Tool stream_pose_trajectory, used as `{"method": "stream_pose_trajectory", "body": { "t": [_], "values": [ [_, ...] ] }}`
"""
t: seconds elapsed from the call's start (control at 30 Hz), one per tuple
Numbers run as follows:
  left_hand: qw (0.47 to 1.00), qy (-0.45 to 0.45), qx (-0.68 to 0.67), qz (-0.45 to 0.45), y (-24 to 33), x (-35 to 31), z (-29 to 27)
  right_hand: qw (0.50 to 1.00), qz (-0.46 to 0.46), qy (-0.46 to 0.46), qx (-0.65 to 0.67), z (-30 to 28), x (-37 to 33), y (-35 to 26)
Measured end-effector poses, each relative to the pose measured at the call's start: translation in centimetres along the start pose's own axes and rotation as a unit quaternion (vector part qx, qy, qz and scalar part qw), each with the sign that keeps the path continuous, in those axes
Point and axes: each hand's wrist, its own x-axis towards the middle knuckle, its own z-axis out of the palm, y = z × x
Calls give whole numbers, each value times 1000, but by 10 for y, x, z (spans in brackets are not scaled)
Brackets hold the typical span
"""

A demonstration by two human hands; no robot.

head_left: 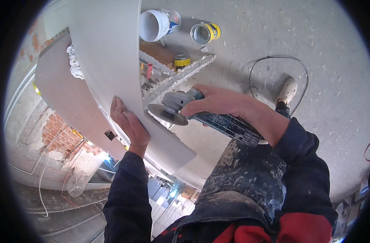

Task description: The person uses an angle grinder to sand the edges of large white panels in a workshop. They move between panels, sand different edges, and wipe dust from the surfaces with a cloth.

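My left hand [130, 127] lies flat with its fingers stretched along the face of a long, pale grey panel [108, 52], close to the panel's edge. In my right hand [233, 101] is a dusty, dark teal angle grinder [223, 123], gripped around its body near the metal head. The grinder's round disc [168, 115] faces the panel and sits right by its edge. Whether disc and panel touch, I cannot tell. Blur does not show on the disc, so I cannot say if it is spinning.
Beyond the panel's right edge stand a white bucket [154, 25], an open yellow tin [205, 33] and another yellow tin [181, 62]. A plaster-crusted bar [185, 74] juts out below them. A dark cable [300, 62] loops around my shoes. Behind the panel are a brownish board [67, 89] and white cloth [74, 61].
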Motion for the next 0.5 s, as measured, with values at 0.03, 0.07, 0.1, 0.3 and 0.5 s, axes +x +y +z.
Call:
{"method": "stream_pose_trajectory", "body": {
  "t": [0.03,0.07,0.1,0.3,0.5],
  "values": [
    [1000,3,4,10,-1,0,1,1000,0,-2,-6,0,0,0],
    [1000,-3,17,18,-2,0,1,1000,4,-5,-8,0,0,-2],
    [999,-9,29,27,-5,0,0,1000,9,-7,-11,0,-1,-4],
    [998,0,37,52,-5,2,-2,999,0,-13,-37,2,-5,-15],
    [997,9,48,62,-4,5,0,997,-11,-5,-71,0,-5,-14]
  ]
}}
